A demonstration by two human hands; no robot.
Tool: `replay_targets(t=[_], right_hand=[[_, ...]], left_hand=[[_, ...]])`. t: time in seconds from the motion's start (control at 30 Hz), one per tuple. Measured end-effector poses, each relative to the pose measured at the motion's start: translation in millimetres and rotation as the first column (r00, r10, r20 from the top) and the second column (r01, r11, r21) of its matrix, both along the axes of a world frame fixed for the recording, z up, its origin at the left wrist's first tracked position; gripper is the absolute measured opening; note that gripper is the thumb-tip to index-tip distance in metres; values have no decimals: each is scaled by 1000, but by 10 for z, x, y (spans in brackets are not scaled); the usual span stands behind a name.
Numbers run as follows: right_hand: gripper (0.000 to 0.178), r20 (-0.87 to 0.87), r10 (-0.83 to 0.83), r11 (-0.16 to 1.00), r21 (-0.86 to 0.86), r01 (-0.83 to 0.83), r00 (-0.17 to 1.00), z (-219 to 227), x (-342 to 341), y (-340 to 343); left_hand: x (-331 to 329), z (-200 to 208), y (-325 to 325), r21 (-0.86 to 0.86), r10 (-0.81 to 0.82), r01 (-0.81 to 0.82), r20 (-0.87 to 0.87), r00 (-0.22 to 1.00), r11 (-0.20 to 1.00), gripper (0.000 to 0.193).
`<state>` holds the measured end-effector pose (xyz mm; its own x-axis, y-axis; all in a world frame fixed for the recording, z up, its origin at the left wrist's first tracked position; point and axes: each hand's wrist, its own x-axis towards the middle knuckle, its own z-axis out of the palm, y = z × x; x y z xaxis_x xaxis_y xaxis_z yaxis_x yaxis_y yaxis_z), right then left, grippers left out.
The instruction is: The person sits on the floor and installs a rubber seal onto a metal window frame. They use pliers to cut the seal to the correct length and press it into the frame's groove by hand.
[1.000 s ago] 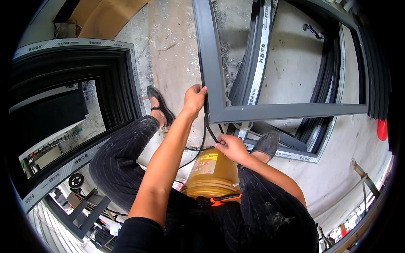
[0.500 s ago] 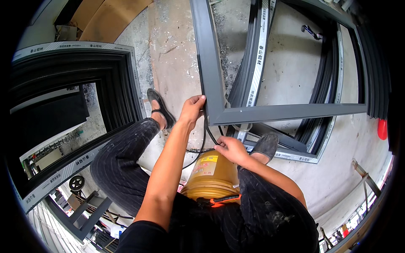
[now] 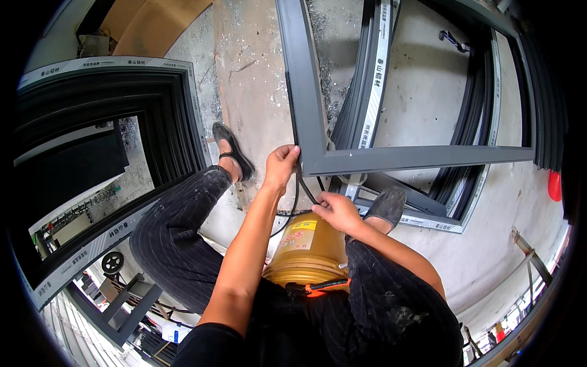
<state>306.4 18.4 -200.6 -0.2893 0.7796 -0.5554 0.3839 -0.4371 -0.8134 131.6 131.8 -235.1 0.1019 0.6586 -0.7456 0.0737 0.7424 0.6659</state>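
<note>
Gasket strip [image 3: 298, 189] runs down from frame corner [image 3: 306, 160]; my left hand [image 3: 281, 164] pinches it there, right hand [image 3: 335, 211] grips it below, nearer the bucket [image 3: 306, 248].

The window frame [image 3: 306, 110] in the upper middle is dark grey. The cord [image 3: 298, 192] by the hands is black. The bucket [image 3: 309, 251] in the lower middle is yellow-brown with a yellow label. The trousers [image 3: 177, 238] are black with thin pale stripes. The floor [image 3: 251, 79] is grey and speckled.

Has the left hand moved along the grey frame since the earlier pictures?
Yes. The left hand slid down the grey frame toward its corner, nearer the yellow bucket.
</note>
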Motion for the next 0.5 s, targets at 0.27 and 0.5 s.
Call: replay_targets(t=[0.27, 0.5], right_hand=[[28, 11, 8, 1000, -9, -8, 1000, 30, -9, 7], [28, 2, -26, 999, 28, 26, 1000, -3, -37, -34]], left_hand=[[-45, 14, -151, -71, 32, -27, 70, 997, 997, 20], [-37, 197, -110, -131, -31, 42, 85, 996, 991, 19]])
